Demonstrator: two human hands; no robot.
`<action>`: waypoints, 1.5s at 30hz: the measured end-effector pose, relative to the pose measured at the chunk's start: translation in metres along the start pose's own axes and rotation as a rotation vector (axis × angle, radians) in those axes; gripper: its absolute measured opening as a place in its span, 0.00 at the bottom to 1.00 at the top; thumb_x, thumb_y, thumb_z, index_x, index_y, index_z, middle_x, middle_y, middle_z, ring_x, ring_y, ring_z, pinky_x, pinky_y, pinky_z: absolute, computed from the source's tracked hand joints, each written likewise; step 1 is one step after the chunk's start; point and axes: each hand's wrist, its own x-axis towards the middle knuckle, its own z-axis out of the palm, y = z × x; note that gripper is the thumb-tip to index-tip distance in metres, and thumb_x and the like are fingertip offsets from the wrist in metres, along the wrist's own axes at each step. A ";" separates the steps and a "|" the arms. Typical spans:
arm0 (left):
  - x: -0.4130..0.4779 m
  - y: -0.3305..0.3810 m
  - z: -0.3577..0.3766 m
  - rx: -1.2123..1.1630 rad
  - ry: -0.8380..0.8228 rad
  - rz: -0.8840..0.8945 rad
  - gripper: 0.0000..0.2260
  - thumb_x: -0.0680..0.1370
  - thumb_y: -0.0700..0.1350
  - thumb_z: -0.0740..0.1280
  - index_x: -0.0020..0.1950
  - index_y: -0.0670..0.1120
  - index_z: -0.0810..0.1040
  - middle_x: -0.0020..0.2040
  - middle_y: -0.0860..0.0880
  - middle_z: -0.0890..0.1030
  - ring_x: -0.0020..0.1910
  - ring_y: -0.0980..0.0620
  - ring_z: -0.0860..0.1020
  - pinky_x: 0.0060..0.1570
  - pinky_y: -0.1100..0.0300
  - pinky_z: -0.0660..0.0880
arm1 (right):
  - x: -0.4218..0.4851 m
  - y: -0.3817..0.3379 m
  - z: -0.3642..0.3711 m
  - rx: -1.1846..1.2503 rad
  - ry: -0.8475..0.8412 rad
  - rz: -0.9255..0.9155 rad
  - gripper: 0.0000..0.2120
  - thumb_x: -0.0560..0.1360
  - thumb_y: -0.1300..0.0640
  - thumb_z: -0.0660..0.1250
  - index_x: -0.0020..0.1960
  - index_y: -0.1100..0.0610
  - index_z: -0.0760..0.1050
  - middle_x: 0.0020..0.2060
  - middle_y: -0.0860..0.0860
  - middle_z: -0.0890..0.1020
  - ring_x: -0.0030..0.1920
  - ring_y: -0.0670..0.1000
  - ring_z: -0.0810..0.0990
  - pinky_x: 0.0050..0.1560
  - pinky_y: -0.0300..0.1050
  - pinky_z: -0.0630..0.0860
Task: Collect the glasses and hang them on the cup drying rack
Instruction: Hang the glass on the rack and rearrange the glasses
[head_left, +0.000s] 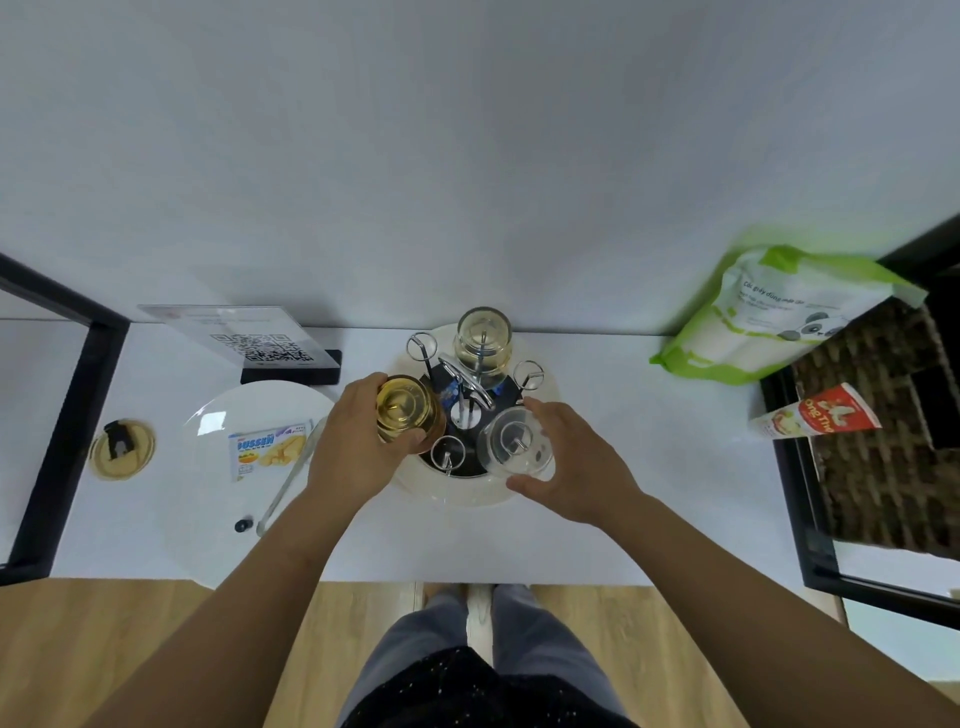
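Note:
The cup drying rack, chrome pegs with ring tips on a round cream tray, stands mid-table. An upturned clear glass hangs on the far peg. My left hand grips a yellow-tinted glass, bottom up, over the rack's left side. My right hand holds a clear glass upside down over the near-right peg, whose tip shows through the glass. Two far ring pegs and one near peg are bare.
A white plate with a snack packet and a clear stick lies left of the rack. A QR-code stand is behind it. A green-and-white bag and a red carton sit at the right. Black frames border both sides.

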 end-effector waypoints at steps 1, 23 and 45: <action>0.000 0.000 0.000 0.001 -0.001 -0.002 0.31 0.69 0.49 0.78 0.68 0.47 0.69 0.62 0.46 0.75 0.58 0.47 0.73 0.54 0.57 0.70 | 0.000 0.000 -0.001 -0.002 -0.002 0.001 0.45 0.69 0.37 0.72 0.78 0.49 0.53 0.73 0.45 0.64 0.70 0.49 0.68 0.64 0.49 0.73; 0.000 0.005 -0.002 0.018 -0.036 -0.057 0.33 0.69 0.51 0.78 0.70 0.48 0.67 0.64 0.47 0.74 0.60 0.48 0.73 0.54 0.55 0.72 | 0.000 -0.010 -0.005 -0.061 -0.056 0.013 0.45 0.73 0.37 0.68 0.80 0.49 0.46 0.76 0.46 0.60 0.72 0.51 0.66 0.64 0.50 0.73; -0.005 0.011 -0.019 -0.008 -0.062 -0.044 0.40 0.69 0.54 0.77 0.76 0.50 0.62 0.74 0.47 0.66 0.69 0.47 0.70 0.63 0.51 0.70 | -0.006 -0.025 -0.015 -0.088 0.005 0.029 0.42 0.74 0.37 0.67 0.79 0.48 0.50 0.78 0.47 0.57 0.75 0.51 0.61 0.65 0.50 0.72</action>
